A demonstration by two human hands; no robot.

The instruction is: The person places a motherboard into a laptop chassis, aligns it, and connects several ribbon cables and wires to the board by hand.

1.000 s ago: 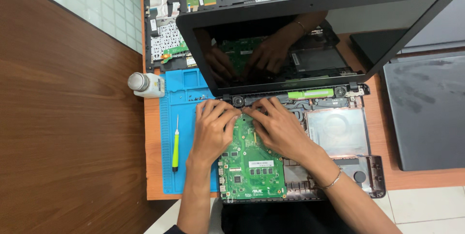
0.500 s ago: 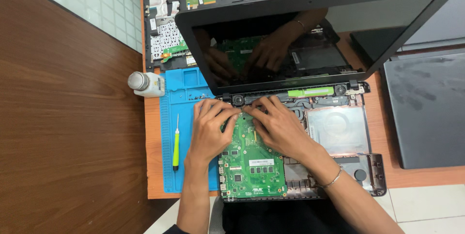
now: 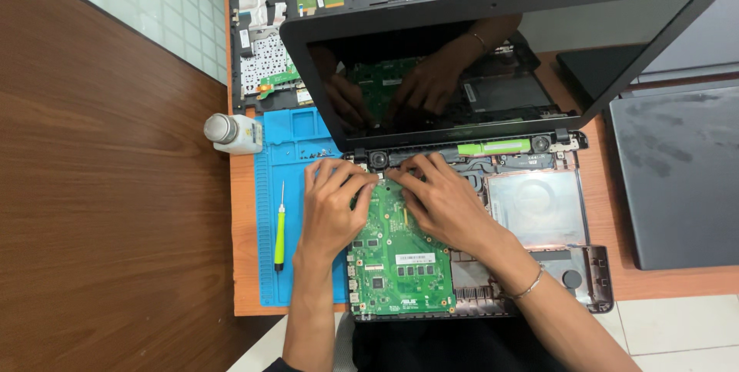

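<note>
Orange desk (image 3: 245, 280), hands on motherboard (image 3: 400, 264)

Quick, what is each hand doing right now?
Left hand: fingers bent, pressing on the green circuit board, gripping nothing.
Right hand: same, fingertips on the board's top edge.

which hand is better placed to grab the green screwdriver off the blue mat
Left, probably. The left hand rests on the green circuit board's left edge, right beside the blue mat where the screwdriver lies. The right hand sits further right and would have to cross over.

Screwdriver (image 3: 279, 227) lies left of the circuit board (image 3: 400, 264).
</note>
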